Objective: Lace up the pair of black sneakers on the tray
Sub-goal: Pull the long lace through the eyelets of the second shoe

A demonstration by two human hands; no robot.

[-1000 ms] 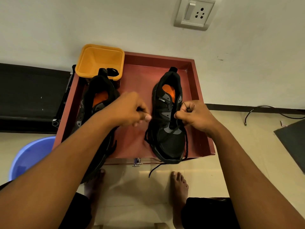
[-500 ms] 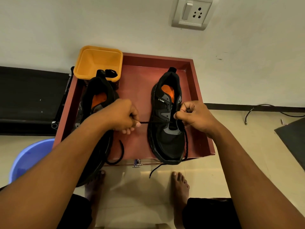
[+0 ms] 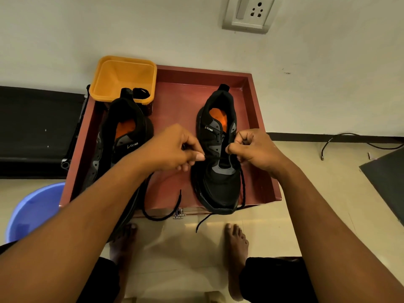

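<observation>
The lacing is only at its start. The right sneaker (image 3: 218, 184), near the right edge of the tray (image 3: 179, 106), has the lace (image 3: 243, 186) through its low holes only, I think. The left sneaker (image 3: 124, 119), along the left edge, shows no lace yet. The left hand (image 3: 170, 149) has its fingers (image 3: 200, 157) clamped on one lace part just beside this shoe. The right hand (image 3: 255, 149) pinches the other part over the tongue.

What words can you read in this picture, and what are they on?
"CLYMB": white letters on the side of the sneaker being laced.
"CLYMB": white letters on the side of the other sneaker.
The switch and socket plate shows no readable text.
Nothing else carries text.
</observation>
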